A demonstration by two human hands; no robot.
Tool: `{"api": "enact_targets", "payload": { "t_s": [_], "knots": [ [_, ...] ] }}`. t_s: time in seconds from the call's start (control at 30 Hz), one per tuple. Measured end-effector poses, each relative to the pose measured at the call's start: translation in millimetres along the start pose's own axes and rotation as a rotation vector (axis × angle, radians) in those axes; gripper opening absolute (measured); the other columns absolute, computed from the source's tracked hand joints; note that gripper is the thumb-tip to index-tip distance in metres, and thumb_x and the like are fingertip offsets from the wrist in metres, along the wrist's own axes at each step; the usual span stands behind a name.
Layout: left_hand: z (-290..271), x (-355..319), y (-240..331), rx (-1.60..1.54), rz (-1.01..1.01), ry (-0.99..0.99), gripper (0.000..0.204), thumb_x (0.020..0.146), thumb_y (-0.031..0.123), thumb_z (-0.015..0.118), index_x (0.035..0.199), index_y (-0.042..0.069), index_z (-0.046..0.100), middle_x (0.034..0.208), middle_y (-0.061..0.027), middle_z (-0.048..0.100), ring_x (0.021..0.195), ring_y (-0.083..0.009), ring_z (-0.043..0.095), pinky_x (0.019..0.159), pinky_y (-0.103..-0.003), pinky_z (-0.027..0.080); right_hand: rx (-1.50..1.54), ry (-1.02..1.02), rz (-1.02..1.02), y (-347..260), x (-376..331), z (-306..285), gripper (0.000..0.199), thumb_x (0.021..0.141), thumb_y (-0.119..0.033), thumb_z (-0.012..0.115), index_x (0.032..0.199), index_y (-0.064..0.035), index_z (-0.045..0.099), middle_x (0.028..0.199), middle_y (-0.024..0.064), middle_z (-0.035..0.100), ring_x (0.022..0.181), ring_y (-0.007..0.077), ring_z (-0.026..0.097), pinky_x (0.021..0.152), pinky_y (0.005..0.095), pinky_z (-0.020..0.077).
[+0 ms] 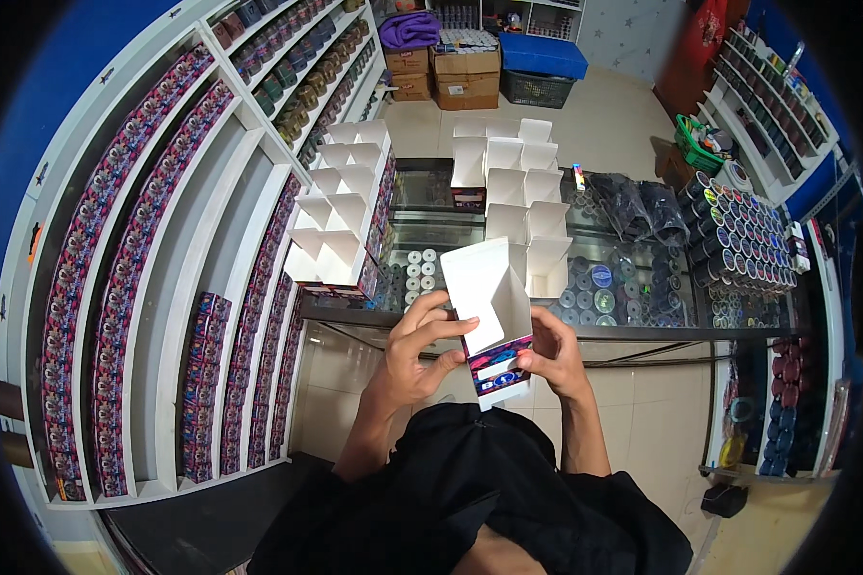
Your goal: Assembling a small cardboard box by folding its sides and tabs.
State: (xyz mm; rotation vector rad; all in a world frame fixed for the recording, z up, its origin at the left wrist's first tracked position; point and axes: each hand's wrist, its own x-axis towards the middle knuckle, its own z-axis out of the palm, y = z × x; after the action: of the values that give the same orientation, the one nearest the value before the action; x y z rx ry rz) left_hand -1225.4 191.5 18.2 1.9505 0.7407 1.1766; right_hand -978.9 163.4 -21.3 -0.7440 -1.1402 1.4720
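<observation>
Between my two hands, in front of my chest, is a small cardboard box (pixel 500 361) with a colourful pink and blue printed outside and white inside. Its top is open and a white flap stands up on the far left. My left hand (pixel 418 351) grips its left side, with fingers at the flap and the thumb low on the front. My right hand (pixel 553 356) holds the right side, thumb on the printed face. Beyond it, open white boxes (pixel 527 192) stand in rows on the glass counter, and another block of open boxes (pixel 340 216) stands at the left.
The glass counter (pixel 431 228) displays round spools beneath its top. Stacked reels (pixel 738 240) and black plastic bags (pixel 633 206) sit at its right. Tall white shelves (pixel 187 287) filled with printed boxes line the left. Cardboard cartons (pixel 466 75) and a blue-lidded crate (pixel 544 57) are at the back.
</observation>
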Motion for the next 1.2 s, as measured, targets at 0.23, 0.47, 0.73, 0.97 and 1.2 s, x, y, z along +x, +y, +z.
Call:
{"api": "enact_targets", "payload": {
  "t_s": [0.23,0.47,0.73,0.97,1.2],
  "knots": [
    [0,-4,-3,0.002,-0.039,-0.022,0.039,0.083,0.024,0.081,0.117,0.007,0.074,0.126,-0.0218,0.061,0.114,-0.0303,0.062,0.097,-0.038,0.048,-0.022,-0.014,0.033,-2,2,-6,0.076,0.076,-0.017,0.087,0.139,0.0058,0.051,0.13,0.0161,0.061,0.12,0.0241,0.058,0.103,0.0412,0.0453],
    [-4,-4,-3,-0.043,-0.023,0.061,0.06,0.077,0.039,0.085,0.125,0.007,0.069,0.138,-0.0227,0.054,0.125,-0.0342,0.058,0.103,-0.042,0.046,0.007,0.034,0.019,-4,2,0,0.076,0.076,-0.019,0.087,0.138,0.0067,0.05,0.129,0.0154,0.061,0.119,0.0241,0.059,0.105,0.0402,0.0437],
    [0,-2,13,-0.012,-0.08,0.006,0.06,0.073,0.024,0.089,0.127,0.009,0.069,0.133,-0.0202,0.056,0.115,-0.0289,0.062,0.094,-0.039,0.05,-0.008,0.006,0.032,-5,4,2,0.076,0.077,-0.02,0.086,0.138,0.0065,0.05,0.129,0.0147,0.061,0.12,0.0241,0.059,0.107,0.0394,0.0428],
    [-3,-4,8,0.076,-0.092,-0.004,0.063,0.069,0.019,0.091,0.128,0.01,0.068,0.126,-0.0176,0.06,0.117,-0.0269,0.06,0.099,-0.039,0.047,-0.018,-0.013,0.037,-2,3,-3,0.077,0.078,-0.021,0.086,0.14,0.0065,0.05,0.131,0.0155,0.06,0.12,0.0248,0.059,0.106,0.0403,0.0439],
    [1,2,21,0.134,-0.084,-0.008,0.066,0.066,0.022,0.094,0.125,0.009,0.069,0.127,-0.0183,0.058,0.113,-0.0279,0.064,0.098,-0.039,0.049,-0.025,0.018,0.022,-2,0,0,0.075,0.078,-0.021,0.086,0.139,0.0065,0.05,0.129,0.0159,0.06,0.12,0.0253,0.059,0.105,0.0403,0.0442]
  ]
}}
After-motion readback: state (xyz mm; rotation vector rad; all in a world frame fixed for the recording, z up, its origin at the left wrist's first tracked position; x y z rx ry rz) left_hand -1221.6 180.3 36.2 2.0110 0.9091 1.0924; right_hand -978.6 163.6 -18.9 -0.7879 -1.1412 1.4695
